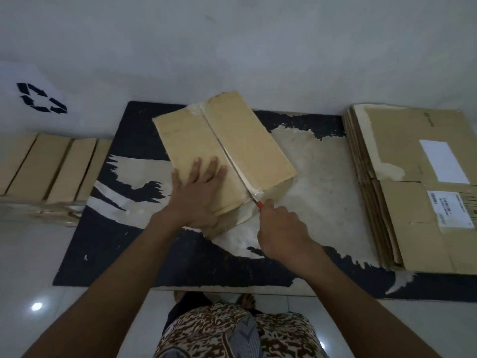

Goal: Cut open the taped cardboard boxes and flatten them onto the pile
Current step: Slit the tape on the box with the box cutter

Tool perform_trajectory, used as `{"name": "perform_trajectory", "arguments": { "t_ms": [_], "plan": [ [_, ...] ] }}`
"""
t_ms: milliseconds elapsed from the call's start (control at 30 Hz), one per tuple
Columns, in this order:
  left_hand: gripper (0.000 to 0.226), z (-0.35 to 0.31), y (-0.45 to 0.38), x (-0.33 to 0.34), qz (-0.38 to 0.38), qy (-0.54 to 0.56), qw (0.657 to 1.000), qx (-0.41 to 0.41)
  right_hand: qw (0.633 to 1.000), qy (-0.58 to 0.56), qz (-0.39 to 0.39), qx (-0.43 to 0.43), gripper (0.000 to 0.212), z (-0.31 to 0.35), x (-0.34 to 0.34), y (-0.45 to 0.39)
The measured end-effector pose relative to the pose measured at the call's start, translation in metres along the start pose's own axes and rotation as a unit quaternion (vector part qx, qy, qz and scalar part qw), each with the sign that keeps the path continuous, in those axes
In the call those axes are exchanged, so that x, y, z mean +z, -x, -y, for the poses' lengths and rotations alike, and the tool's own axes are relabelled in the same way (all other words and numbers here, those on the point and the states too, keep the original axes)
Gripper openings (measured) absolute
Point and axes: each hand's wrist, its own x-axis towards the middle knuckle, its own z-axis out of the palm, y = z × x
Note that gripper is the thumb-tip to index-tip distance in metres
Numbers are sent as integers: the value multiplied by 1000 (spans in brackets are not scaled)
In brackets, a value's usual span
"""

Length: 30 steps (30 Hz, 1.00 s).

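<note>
Fingers point(206, 167) of left hand point(198, 195) spread flat on taped box point(227, 153) — pinned it for cutting. Right hand point(280, 226) clenched round red-handled knife point(247, 188), blade in seam beside those fingers — flattened pile point(413, 187) well right.

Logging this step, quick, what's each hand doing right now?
Left hand: open, pressing flat on the box.
Right hand: closed around the knife, blade in the taped seam.
</note>
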Motion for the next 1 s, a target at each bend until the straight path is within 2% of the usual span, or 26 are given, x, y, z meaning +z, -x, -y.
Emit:
{"name": "perform_trajectory", "arguments": {
  "t_ms": [67, 233, 400, 533, 600, 700, 867, 1000],
  "plan": [
    [111, -8, 2, 5, -10, 35, 999, -19, 1000, 11, 1, -3, 37, 2, 1, 1],
    [117, -6, -6, 24, -92, 95, 991, -34, 999, 32, -16, -20, 31, -5, 1, 3],
    [111, 2, -4, 31, -140, 137, 981, 3, 999, 16, -21, -39, 22, -7, 3, -8],
    [110, 7, 3, 39, -183, 169, 968, 36, 992, -100, -8, -76, 14, -32, 9, -14],
    [108, 10, 3, 38, -183, 175, 966, 46, 982, -142, -40, -120, 11, -46, 15, -12],
    [107, 19, 4, 37, -164, 161, 972, 53, 974, -106, -99, -176, 18, -60, 25, -4],
    [106, 23, 11, 33, -134, 141, 979, 54, 972, 22, -150, -181, 41, -56, 29, -2],
    [100, 21, 11, 31, -110, 146, 982, 43, 955, 86, -207, -196, 39, -47, 35, -10]
  ]
}}
